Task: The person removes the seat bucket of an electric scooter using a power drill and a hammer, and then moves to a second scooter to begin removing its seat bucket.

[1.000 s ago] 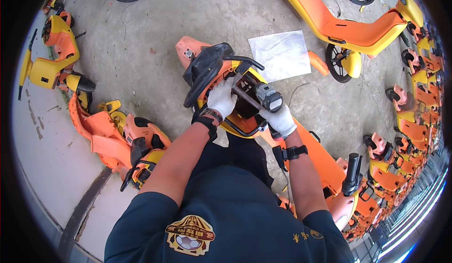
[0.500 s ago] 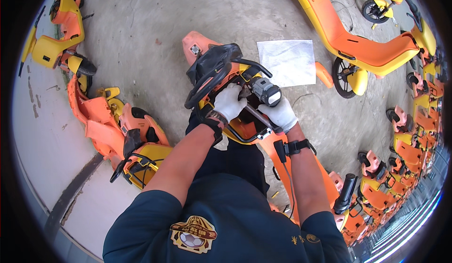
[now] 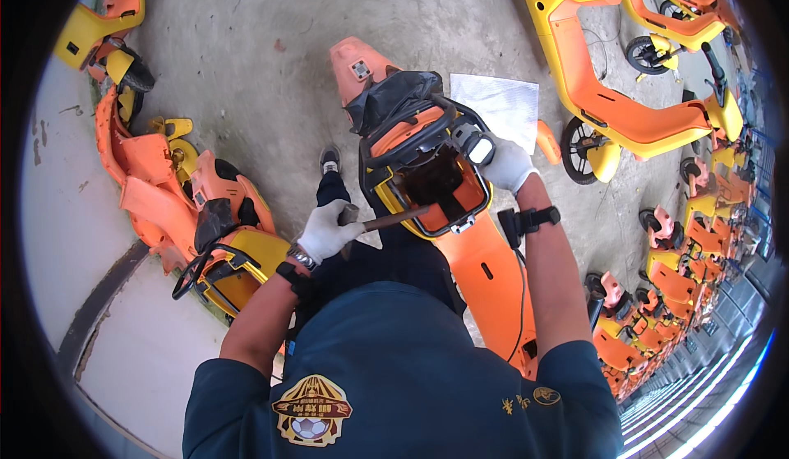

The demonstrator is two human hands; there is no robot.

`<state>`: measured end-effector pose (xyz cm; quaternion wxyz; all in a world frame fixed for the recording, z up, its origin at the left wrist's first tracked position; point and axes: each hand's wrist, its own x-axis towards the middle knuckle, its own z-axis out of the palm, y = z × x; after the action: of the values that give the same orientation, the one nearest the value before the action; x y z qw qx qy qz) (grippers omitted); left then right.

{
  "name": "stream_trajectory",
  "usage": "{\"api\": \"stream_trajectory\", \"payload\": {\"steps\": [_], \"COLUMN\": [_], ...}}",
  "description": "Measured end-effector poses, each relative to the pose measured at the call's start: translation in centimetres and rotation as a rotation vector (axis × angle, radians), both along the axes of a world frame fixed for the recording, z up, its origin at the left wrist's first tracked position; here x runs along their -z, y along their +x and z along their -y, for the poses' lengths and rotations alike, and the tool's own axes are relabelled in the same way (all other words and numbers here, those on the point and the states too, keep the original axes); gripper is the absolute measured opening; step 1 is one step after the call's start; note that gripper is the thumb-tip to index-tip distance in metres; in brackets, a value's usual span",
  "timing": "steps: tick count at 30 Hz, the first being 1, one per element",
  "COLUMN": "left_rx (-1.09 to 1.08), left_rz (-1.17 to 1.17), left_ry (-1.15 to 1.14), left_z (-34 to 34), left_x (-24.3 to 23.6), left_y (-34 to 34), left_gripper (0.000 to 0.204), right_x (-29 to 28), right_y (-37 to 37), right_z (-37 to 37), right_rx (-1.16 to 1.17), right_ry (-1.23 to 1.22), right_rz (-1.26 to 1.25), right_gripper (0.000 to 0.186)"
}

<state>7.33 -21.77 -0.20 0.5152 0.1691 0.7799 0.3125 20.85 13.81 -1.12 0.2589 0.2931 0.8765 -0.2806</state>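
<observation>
My left hand (image 3: 329, 230), in a white glove, is closed around a hammer (image 3: 396, 217) close to its head. The brown shaft points right, across the near left rim of an open compartment. That compartment (image 3: 467, 224) belongs to a yellow and orange scooter body (image 3: 485, 282), with a black frame around its opening. Beyond the far right rim, my gloved right hand (image 3: 508, 166) grips a grey cordless power tool (image 3: 470, 140); its working end is hard to make out. Black sheeting (image 3: 394, 101) covers part of the scooter's far end.
A white sheet (image 3: 501, 101) and an orange piece (image 3: 548, 142) lie on the concrete floor beyond my right hand. Another yellow and orange scooter (image 3: 608, 106) stands far right. Scooter parts (image 3: 152, 163) are piled at left by the wall. Rows of scooters (image 3: 657, 295) line the right side.
My left hand has come out of the compartment toward the near left, carrying the hammer. My right hand has shifted slightly right and away with the power tool. The view has moved a little.
</observation>
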Motion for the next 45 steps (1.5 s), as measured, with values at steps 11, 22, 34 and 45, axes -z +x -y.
{"api": "stream_trajectory", "payload": {"steps": [11,22,34,45], "left_rx": [-0.502,-0.736,-0.839,-0.876], "left_rz": [0.105,0.173,0.121,0.058], "left_ry": [0.065,0.065,0.102,0.04], "left_z": [12.0,13.3,15.8,17.3], "left_x": [-1.3,-3.4,-4.0,-4.0], "left_y": [-3.3,-3.5,-4.9,-4.3], "left_gripper": [0.023,0.019,0.021,0.02], "right_x": [1.1,2.1,2.6,-0.3], "right_y": [-0.4,-1.0,3.4,0.4], "right_z": [-2.2,-5.0,-2.5,-1.6], "right_rx": [0.061,-0.325,0.154,-0.291], "right_ry": [-0.207,0.014,-0.183,0.047], "right_rz": [0.087,0.121,-0.006,0.099], "right_gripper": [0.046,0.045,0.041,0.038]}}
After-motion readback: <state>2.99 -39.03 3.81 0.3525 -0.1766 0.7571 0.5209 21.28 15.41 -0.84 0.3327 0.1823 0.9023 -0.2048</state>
